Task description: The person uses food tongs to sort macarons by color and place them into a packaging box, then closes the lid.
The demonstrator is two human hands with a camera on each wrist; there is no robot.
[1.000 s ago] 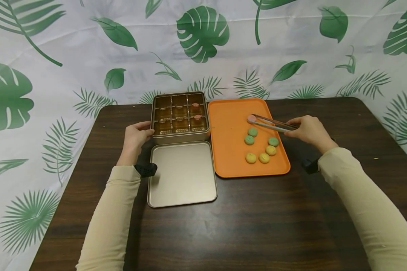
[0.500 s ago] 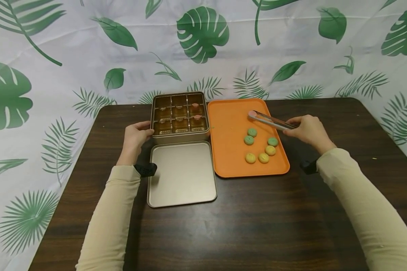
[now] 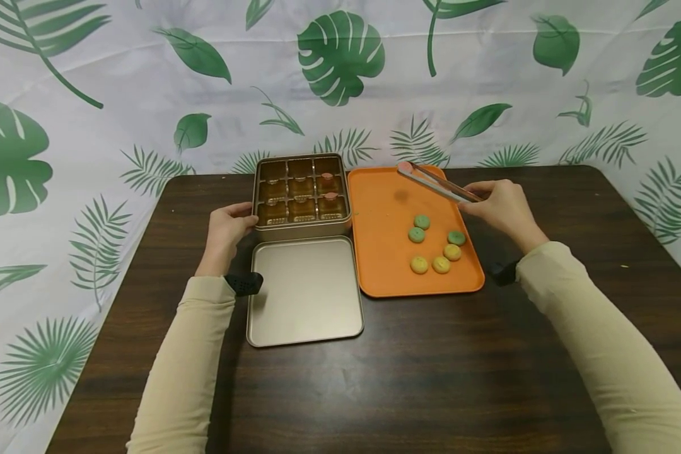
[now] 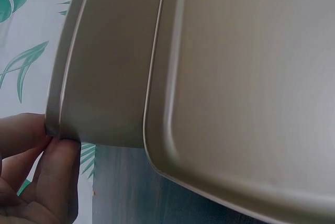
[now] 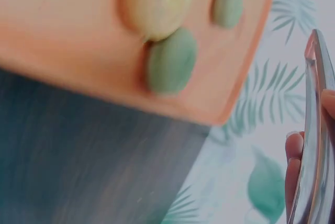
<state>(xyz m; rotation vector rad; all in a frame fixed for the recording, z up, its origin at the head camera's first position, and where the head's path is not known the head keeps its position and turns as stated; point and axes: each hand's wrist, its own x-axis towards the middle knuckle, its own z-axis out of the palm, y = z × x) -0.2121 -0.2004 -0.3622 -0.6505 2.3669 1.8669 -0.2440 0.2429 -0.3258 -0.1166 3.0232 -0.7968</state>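
My right hand (image 3: 502, 208) grips metal tongs (image 3: 438, 183), whose tips hold a small round pink pastry (image 3: 405, 168) raised over the far part of the orange tray (image 3: 380, 265). A shadow falls on the tray beneath it. At the left, the thumb and fingers of my left hand (image 3: 227, 230) pinch the near left corner of a gold square tin (image 3: 303, 232). Inside the tin is a brown divided insert (image 3: 301, 188); pink pastries (image 3: 327, 176) sit in two of its right-hand compartments. The left wrist view shows the pinched tin edge (image 4: 65, 98) closely.
Several green pastries (image 3: 422, 222) and yellow pastries (image 3: 419, 265) lie on the tray's right half. A flat gold lid (image 3: 306, 293) rests in front of the tin, left of the tray. Behind the dark wooden table (image 3: 408, 378) hangs a leaf-patterned cloth (image 3: 374, 120).
My right hand has lifted the tongs with the pink pastry off the tray, upward and slightly left. My left hand has stayed at the tin.
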